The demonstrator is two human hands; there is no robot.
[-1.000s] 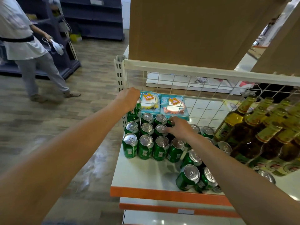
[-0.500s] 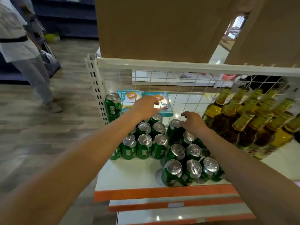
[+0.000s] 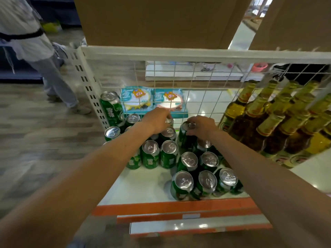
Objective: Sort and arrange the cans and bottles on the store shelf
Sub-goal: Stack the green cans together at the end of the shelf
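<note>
left hand (image 3: 157, 120): dropped, curled on back can (image 3: 169, 121) | right hand (image 3: 202, 125): still grips neighbouring can (image 3: 188, 126)

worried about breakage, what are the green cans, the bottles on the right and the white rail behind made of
Green cans: likely aluminium, bright silvery tops with pull tabs, glossy printed sides. Bottles: probably glass, see-through amber and yellow, gold foil necks. White rail: seemingly painted metal, smooth matte.

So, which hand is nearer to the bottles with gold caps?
Right. The right hand grips a green can just left of the bottles; the left hand is farther left, over the back cans.
</note>
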